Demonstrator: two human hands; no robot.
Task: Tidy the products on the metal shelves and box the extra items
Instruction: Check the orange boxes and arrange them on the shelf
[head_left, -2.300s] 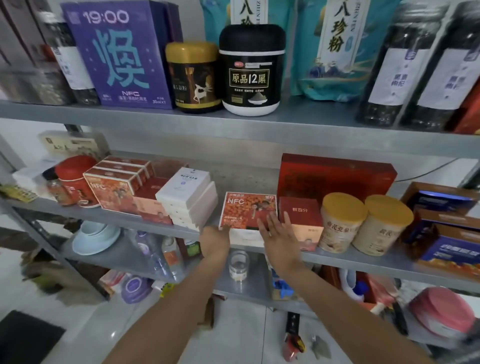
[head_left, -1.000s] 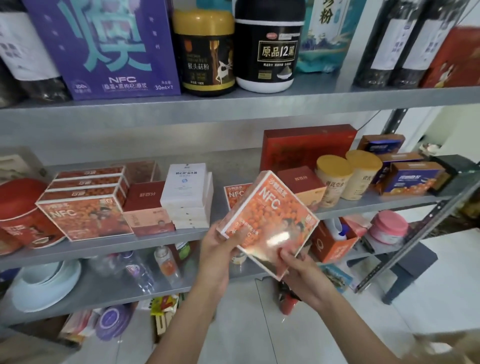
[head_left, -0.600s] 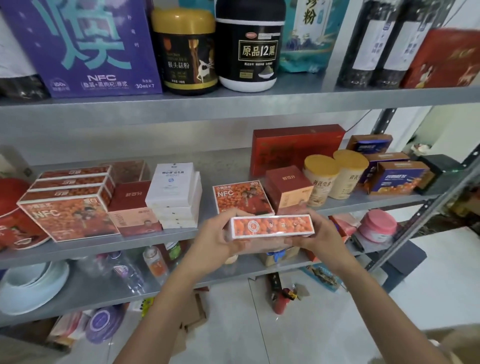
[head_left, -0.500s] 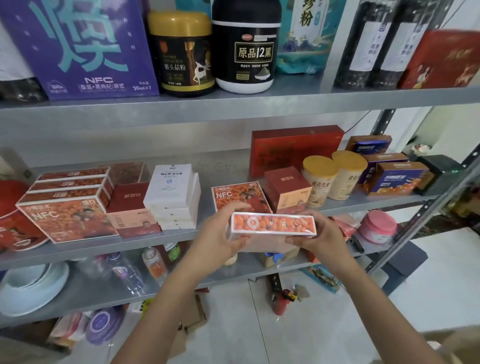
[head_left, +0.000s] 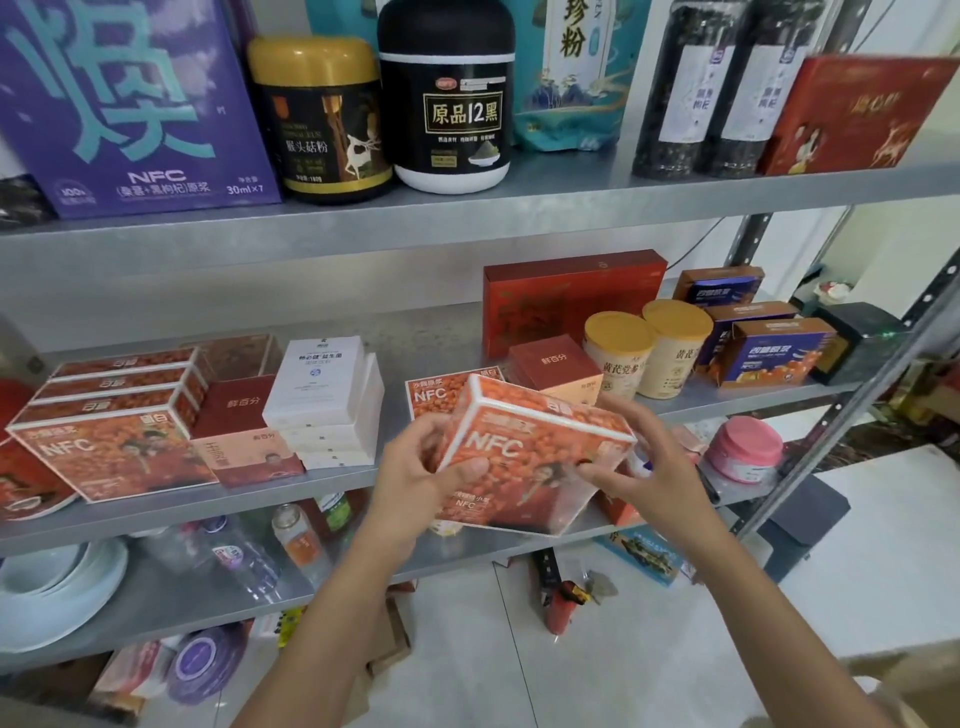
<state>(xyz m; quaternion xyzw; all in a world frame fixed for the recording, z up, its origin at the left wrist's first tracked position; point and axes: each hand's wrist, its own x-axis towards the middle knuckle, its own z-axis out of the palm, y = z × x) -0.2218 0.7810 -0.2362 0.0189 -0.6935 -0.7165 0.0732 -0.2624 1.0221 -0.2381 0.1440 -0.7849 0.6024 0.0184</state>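
Box (head_left: 524, 457), orange and marked NFC, is held tilted in the air just off the front edge of the middle shelf (head_left: 156, 525). Stiff, light card under glossy, likely slippery film is judged; opposite side edges are best gripped. Left hand (head_left: 415, 478) is curled round its left edge; right hand (head_left: 641, 467) pinches the right edge, fingers spread.

A person's left hand (head_left: 415, 483) and right hand (head_left: 649, 467) hold a tilted orange NFC box (head_left: 524, 457) in front of the middle metal shelf (head_left: 431, 327). Behind it, a matching box (head_left: 434, 395) lies flat on that shelf, between a stack of white boxes (head_left: 327, 400) and a small red box (head_left: 553, 366).
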